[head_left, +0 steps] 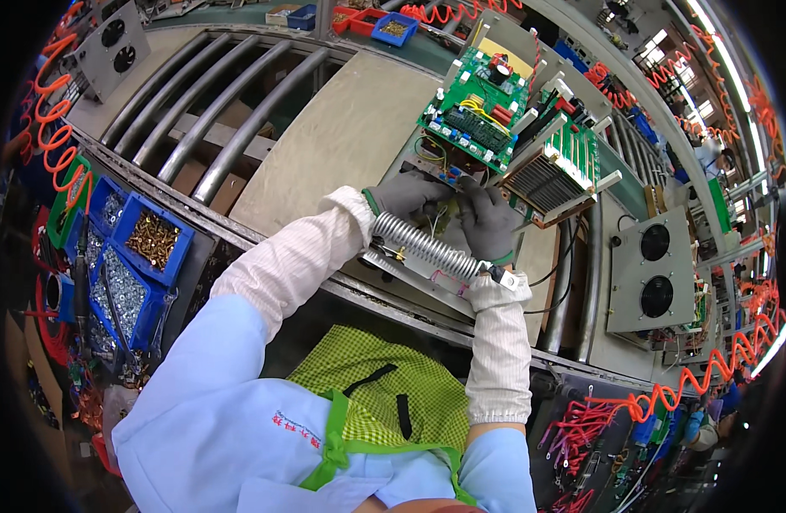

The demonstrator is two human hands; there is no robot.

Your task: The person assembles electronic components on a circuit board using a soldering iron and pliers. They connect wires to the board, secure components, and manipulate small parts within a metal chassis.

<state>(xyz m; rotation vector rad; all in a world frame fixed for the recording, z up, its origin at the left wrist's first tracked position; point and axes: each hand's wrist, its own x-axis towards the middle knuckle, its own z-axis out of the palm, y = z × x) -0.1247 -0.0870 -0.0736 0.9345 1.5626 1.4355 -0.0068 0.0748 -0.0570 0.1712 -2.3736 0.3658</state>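
My left hand [406, 193] and my right hand [487, 221], both in grey gloves, meet inside an open electronic unit. Their fingers are bent together around thin wires [436, 221], and the fingertips hide whatever is between them. Just beyond them stands a green circuit board [478, 111] with yellow wires, connectors and red parts. Right of it sits a finned heat sink block [542, 181] with green boards on top. A silver coil spring [427, 244] stretches across the unit's near side, close to both wrists.
At left, blue bins hold brass screws [153, 239] and silver fasteners [119, 291]. Metal rollers [230, 120] flank a pale board [333, 128]. A grey panel with two fans [655, 272] stands at right, near red cables [572, 436]. Orange coiled hoses [59, 111] hang at the sides.
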